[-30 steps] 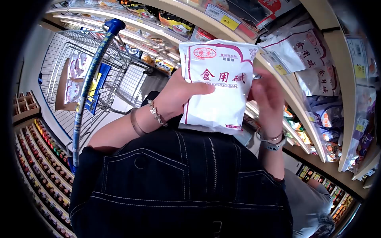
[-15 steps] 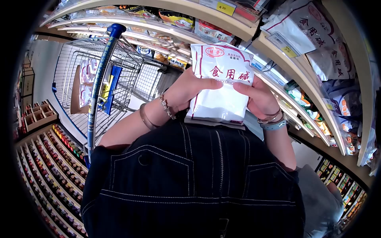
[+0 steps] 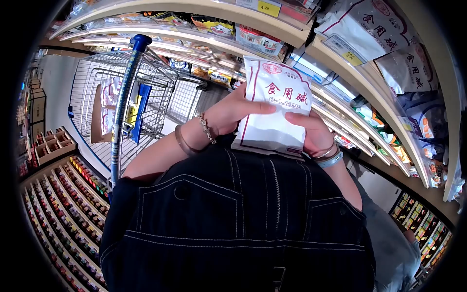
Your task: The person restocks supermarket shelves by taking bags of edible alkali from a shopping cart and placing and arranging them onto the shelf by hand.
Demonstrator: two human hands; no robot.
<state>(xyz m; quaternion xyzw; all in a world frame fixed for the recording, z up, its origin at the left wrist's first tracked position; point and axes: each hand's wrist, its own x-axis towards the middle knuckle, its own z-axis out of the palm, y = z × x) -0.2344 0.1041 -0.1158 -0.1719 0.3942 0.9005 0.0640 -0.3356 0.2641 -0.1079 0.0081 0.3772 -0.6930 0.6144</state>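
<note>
Between my two hands is a white plastic bag of edible alkali [image 3: 275, 127] with red-purple print and a thin border. It is held upright in front of my dark jacket [image 3: 209, 214]. My left hand [image 3: 238, 113] grips its left side, the thumb lying across the front below the large characters. On the right side my right hand [image 3: 315, 132] holds it too, thumb on the front. The fingers behind the bag are hidden. Similar white bags [image 3: 367, 29] sit on the shelf at the upper right.
A shopping cart [image 3: 87, 121] with a blue handle [image 3: 127, 92] stands at my left, holding a carton with similar white bags [image 3: 108, 121]. Curved shelves [image 3: 194, 33] of packaged goods run along the top and right. A person in grey [image 3: 394, 243] is at the lower right.
The bag has shifted slightly right and tilted a little, with both hands still around it. The thumbs have moved, uncovering more of the small lettering on its front.
</note>
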